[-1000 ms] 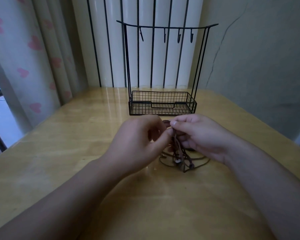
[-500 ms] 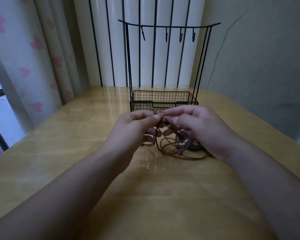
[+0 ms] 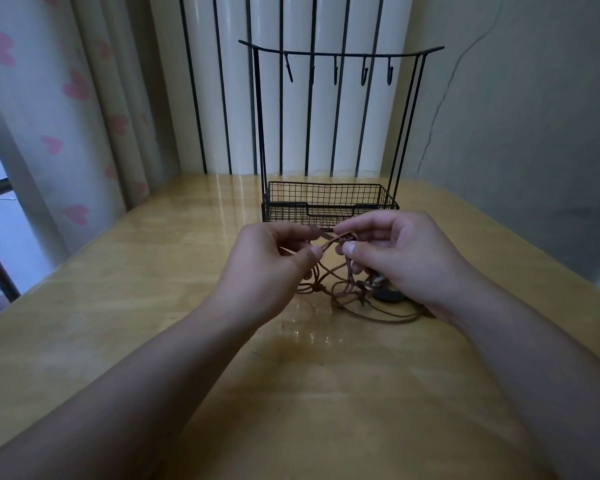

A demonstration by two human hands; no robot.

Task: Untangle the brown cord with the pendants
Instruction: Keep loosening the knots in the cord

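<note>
The brown cord [image 3: 340, 285] hangs in a tangle of loops between my hands, its lower loops lying on the wooden table [image 3: 153, 289]. My left hand [image 3: 274, 268] pinches a strand between thumb and forefinger. My right hand [image 3: 402, 258] pinches a knotted part of the cord just to the right of it, a short stretch running taut between the two. A dark oval pendant [image 3: 388, 295] lies on the table under my right hand, with a small pale pendant [image 3: 378, 280] just above it.
A black wire stand [image 3: 329, 206] with a mesh basket and a top bar of several hooks stands right behind my hands. Curtains hang at the left, a wall rises at the right, and the table edge runs along both sides.
Both hands have lifted slightly and drawn apart, pulling a short strand taut between them. More of the cord's loops now hang free below the fingers.
</note>
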